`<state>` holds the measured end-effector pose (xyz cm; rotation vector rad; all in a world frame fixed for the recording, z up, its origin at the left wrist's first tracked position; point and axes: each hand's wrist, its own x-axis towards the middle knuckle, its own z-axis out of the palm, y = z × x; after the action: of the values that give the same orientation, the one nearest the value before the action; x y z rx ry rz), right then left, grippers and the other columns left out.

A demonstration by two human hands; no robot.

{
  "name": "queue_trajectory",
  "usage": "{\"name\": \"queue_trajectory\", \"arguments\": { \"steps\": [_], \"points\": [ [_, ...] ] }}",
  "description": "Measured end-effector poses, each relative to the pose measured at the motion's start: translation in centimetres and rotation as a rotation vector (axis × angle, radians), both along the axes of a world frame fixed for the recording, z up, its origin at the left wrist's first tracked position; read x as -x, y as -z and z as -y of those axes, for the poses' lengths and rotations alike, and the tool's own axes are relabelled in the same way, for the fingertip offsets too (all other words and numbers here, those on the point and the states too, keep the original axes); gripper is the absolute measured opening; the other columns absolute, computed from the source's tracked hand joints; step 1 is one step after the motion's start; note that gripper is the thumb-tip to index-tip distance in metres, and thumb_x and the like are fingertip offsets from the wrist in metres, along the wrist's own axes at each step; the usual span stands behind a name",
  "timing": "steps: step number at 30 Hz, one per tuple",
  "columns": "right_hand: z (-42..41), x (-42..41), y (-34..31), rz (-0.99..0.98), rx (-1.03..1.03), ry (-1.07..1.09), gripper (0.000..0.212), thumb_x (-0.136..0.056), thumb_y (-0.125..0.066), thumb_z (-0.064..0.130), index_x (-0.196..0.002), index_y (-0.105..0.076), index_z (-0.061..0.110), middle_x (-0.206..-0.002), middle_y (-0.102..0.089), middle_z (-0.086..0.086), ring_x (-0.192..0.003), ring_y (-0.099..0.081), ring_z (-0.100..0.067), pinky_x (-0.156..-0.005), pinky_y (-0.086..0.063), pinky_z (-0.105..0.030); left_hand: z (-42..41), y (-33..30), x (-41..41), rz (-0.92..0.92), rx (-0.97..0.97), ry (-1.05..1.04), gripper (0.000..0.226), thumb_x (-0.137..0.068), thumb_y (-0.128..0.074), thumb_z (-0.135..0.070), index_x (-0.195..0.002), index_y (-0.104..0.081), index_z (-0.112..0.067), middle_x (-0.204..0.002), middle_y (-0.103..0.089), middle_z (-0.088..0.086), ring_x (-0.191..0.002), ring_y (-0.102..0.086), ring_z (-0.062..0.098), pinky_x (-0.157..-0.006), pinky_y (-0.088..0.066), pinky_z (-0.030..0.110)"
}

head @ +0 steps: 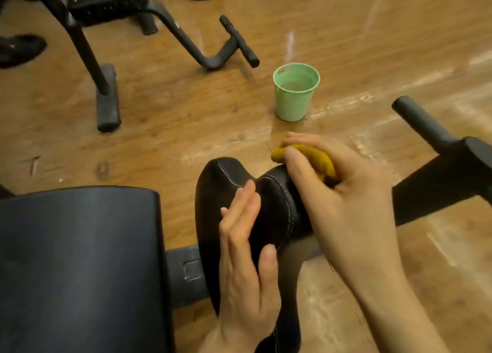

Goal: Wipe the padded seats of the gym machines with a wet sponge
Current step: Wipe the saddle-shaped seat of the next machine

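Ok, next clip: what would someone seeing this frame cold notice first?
Probably the two bare hands at centre: the right hand grips a yellow sponge against the far edge of a black stitched seat pad, while the left hand lies flat on the pad with straight fingers. Next, the mint-green cup of liquid on the wooden floor just beyond them stands out against the dark machine frames.

No readable text, labels, brands or numbers anywhere in view; pale-green plastic cup (295,94) and black stitched padded seat (269,214) unmarked.
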<state>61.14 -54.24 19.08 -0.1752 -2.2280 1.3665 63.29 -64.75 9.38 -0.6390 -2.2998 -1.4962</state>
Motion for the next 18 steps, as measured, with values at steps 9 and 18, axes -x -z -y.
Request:
{"name": "queue_trajectory", "arguments": {
  "steps": [9, 18],
  "points": [
    [3.5, -8.3, 3.1, 0.021, -0.222, 0.054, 0.045, -0.09, -0.058, 0.015, -0.134, -0.048, 0.017, -0.152, -0.038, 0.001, -0.143, -0.032, -0.031, -0.112, -0.026, -0.064, 1.7, -3.1, -1.2, 0.127, 0.006, 0.044, 0.048, -0.104, -0.03, -0.032, -0.147, -0.025, -0.011, -0.157, -0.027, 0.006, -0.148, -0.024, 0.025, -0.118, -0.025, 0.054],
    [1.0, 3.7, -4.0, 0.598, -0.397, -0.159, 0.025, -0.09, -0.056, 0.04, -0.078, -0.069, 0.021, -0.078, -0.067, 0.002, -0.081, -0.064, -0.017, -0.072, -0.052, -0.039, 1.1, -4.7, -2.0, 0.267, 0.03, 0.021, 0.059, -0.098, -0.04, -0.023, -0.152, -0.016, -0.019, -0.161, -0.019, 0.001, -0.151, -0.016, 0.02, -0.121, -0.022, 0.045]
  ]
}}
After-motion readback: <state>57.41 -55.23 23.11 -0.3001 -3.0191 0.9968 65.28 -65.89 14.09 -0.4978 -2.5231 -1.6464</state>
